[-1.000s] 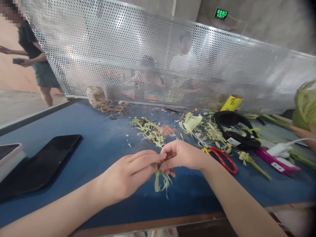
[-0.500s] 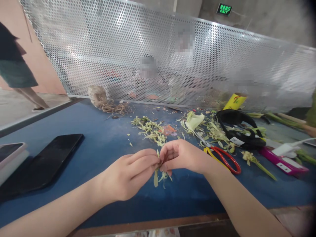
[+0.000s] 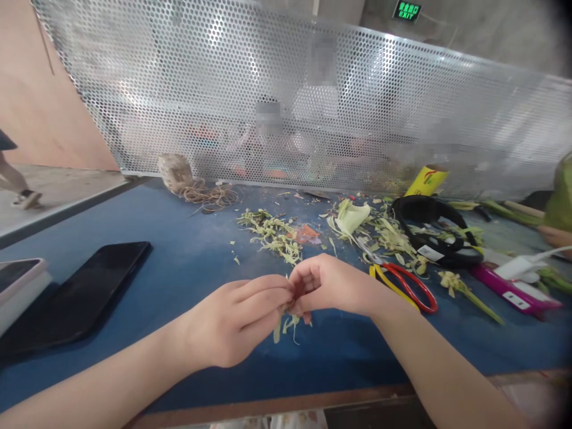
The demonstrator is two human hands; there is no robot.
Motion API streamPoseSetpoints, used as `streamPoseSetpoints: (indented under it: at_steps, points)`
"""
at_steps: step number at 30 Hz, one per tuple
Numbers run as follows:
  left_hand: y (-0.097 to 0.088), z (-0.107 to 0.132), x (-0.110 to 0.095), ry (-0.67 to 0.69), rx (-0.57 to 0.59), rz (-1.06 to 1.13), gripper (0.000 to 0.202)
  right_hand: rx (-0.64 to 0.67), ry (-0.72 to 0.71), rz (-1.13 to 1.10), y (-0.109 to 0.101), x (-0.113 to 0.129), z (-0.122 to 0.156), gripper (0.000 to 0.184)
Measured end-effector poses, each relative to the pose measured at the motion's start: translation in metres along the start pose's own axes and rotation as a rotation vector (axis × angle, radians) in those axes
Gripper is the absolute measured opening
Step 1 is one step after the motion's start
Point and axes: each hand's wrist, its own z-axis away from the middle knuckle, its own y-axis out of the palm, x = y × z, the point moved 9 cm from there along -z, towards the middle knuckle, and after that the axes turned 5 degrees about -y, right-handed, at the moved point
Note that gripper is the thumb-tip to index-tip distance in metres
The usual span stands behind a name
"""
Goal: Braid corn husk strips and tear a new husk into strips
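Near the front of the blue table, my left hand (image 3: pixel 236 319) and my right hand (image 3: pixel 333 286) meet with fingertips pinched together. Between them is a small piece of pale green leafy strips (image 3: pixel 277 330), its ends hanging below my fingers. My fingers hide the middle of it. Just beyond my hands lies a heap of thin, knotted-looking green strips (image 3: pixel 272 235), with an orange scrap (image 3: pixel 306 233) beside it. Scissors with red and yellow handles (image 3: pixel 415 295) rest to the right of my right hand, their blades toward a broad pale green husk (image 3: pixel 351 215).
On the left lie a black phone-like slab (image 3: pixel 96 286) and a white-edged device (image 3: pixel 22 286). A twine roll (image 3: pixel 175 170) sits at the back. At right are a black headband (image 3: pixel 435 223), a yellow tube (image 3: pixel 426 180) and a magenta power strip (image 3: pixel 518 292). A perforated metal screen (image 3: pixel 201 89) stands behind.
My hands stay together, with small finger shifts; the hanging strips have swung slightly left and down. At far left, a walking person has moved mostly out of view.
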Motion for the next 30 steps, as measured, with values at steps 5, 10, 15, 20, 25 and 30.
streamPoseSetpoints:
  at_steps: [5, 10, 15, 20, 25, 30]
  points:
    - [0.000, -0.001, -0.008, 0.073, 0.043, -0.044, 0.022, 0.058, 0.017, 0.028, 0.004, -0.002, -0.003, 0.014]
    - [-0.003, -0.008, -0.013, 0.091, 0.083, -0.041, 0.022, 0.101, 0.068, 0.044, 0.007, -0.006, -0.005, 0.014]
    - [-0.003, -0.009, -0.018, 0.138, 0.065, -0.119, 0.023, 0.051, 0.063, -0.002, 0.005, -0.006, -0.006, 0.012]
    - [-0.004, -0.006, -0.017, 0.154, 0.042, -0.196, 0.022, -0.088, 0.016, -0.090, 0.000, -0.001, -0.009, 0.013]
    - [-0.009, 0.000, -0.013, 0.137, -0.040, -0.263, 0.022, -0.184, -0.029, -0.097, -0.002, 0.005, -0.009, 0.015]
    - [-0.010, 0.004, -0.008, 0.101, -0.045, -0.274, 0.019, -0.217, -0.151, -0.134, -0.003, 0.018, -0.005, 0.048]
